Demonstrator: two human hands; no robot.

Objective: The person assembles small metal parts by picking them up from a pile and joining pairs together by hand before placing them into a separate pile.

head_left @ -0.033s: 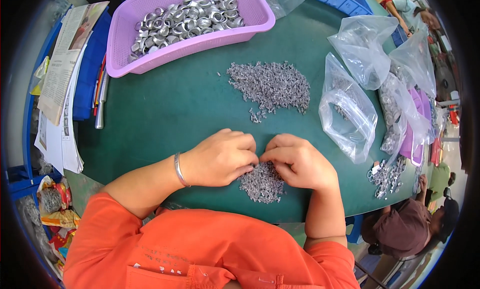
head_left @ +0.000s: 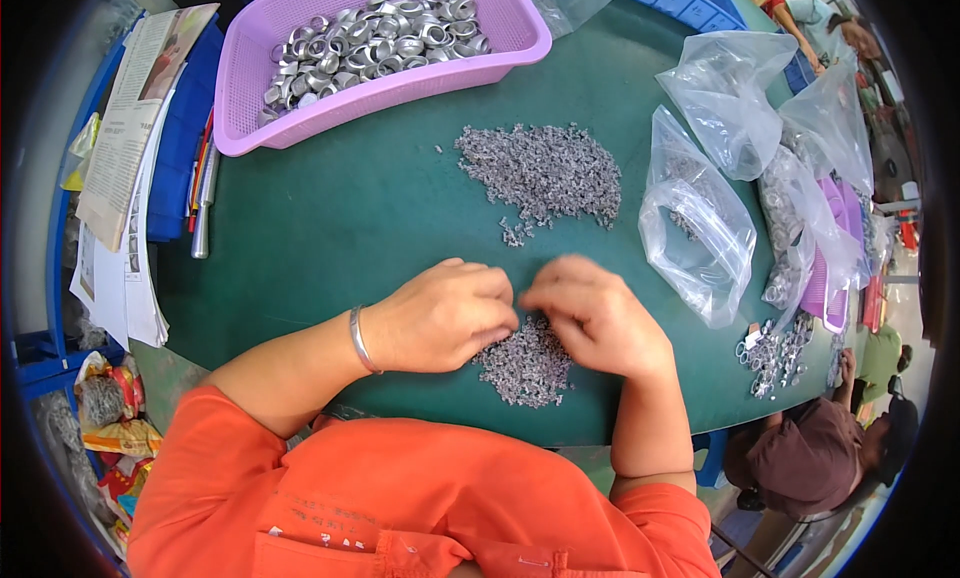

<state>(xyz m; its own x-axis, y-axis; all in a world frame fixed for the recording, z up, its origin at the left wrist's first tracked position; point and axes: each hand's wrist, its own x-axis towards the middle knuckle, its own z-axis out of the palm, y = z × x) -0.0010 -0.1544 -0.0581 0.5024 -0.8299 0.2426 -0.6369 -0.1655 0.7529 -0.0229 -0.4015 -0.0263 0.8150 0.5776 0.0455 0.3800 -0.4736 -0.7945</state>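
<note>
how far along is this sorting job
Done, it seems: the pink basket holds many metal rings. In hand: left hand and right hand work together over the near pile of small grey parts. Left: the far pile looks untouched, so plenty remains.

fingertips: both hands' curled fingers are hiding whatever they are pinching.
near pile of tiny grey parts [head_left: 527, 366]: hands are covering its top.
right hand [head_left: 598, 316]: blurring slightly.
</note>
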